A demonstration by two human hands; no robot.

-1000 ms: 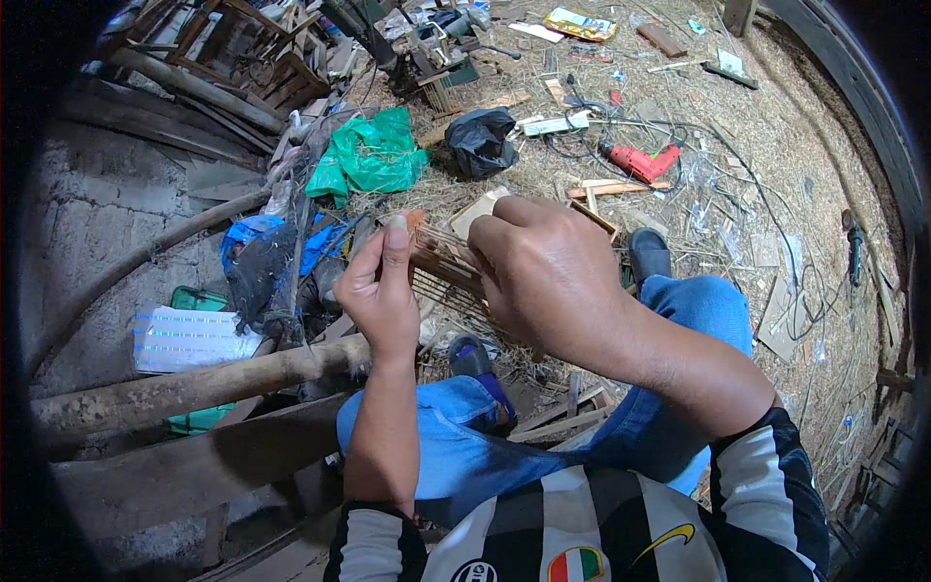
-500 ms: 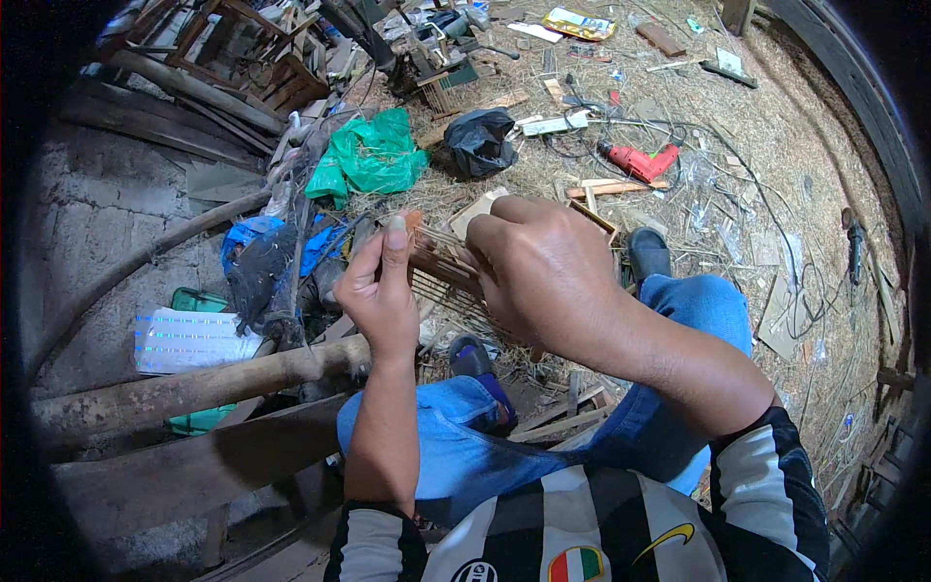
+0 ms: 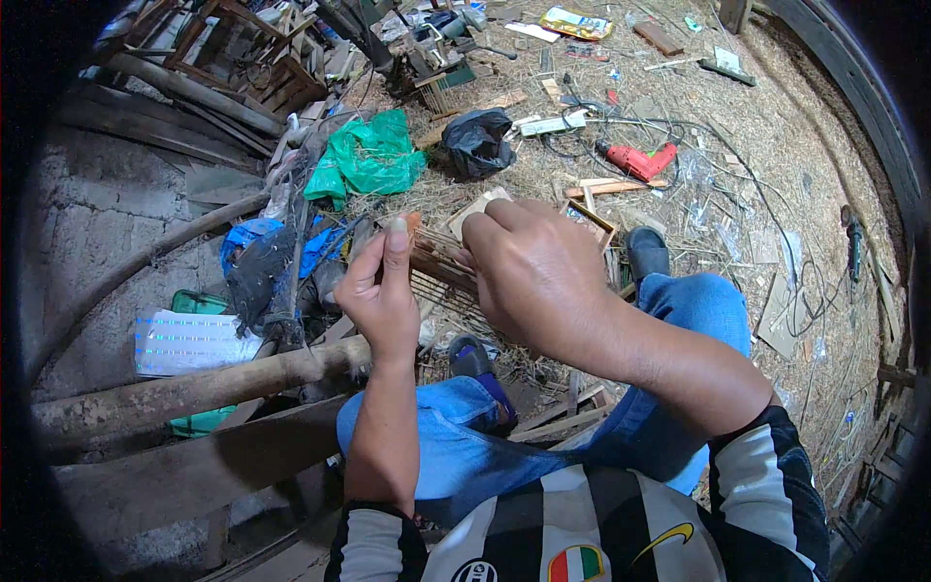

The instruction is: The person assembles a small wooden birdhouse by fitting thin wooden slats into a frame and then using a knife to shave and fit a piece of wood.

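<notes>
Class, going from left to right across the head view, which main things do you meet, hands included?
White sheet, left hand, slatted wooden piece, right hand, red drill, dark tool.

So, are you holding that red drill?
No, the red drill lies on the littered ground, apart from the left hand and the right hand.

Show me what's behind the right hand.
Part of a slatted wooden piece shows, running in behind the right hand from its left side. The hand covers where the piece ends, and most of its own fingertips are out of sight.
</notes>
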